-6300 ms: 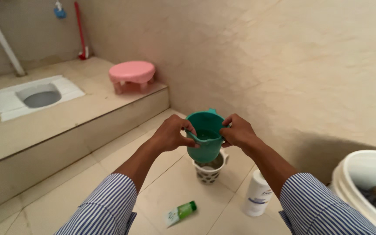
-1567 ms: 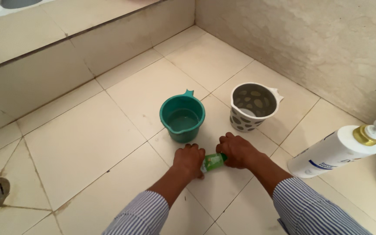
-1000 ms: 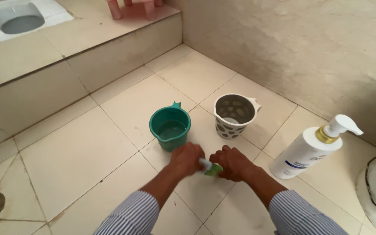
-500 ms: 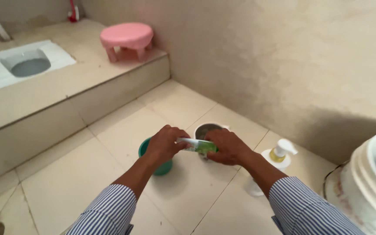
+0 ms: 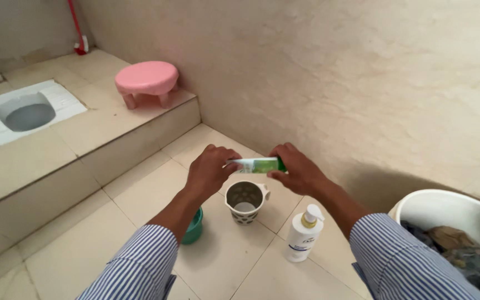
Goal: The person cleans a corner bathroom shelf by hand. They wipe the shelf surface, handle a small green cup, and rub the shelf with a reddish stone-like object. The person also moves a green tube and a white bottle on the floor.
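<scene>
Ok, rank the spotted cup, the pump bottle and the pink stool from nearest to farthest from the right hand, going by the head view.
1. Spotted cup: on the floor just below the right hand, slightly to its left.
2. Pump bottle: lower in the picture, standing on the floor under the right forearm.
3. Pink stool: far off to the left, up on the raised step.

You wore a long-sleeved shirt in fine blue and white stripes, the stripes running along each arm. Your left sleeve (image 5: 134,266) and your right sleeve (image 5: 404,261) were both pushed back above the wrist, so each forearm was bare below a soft, slightly bunched cuff edge. Your left hand (image 5: 209,171) and right hand (image 5: 298,169) were bare, with no gloves, rings or watch that showed.
</scene>
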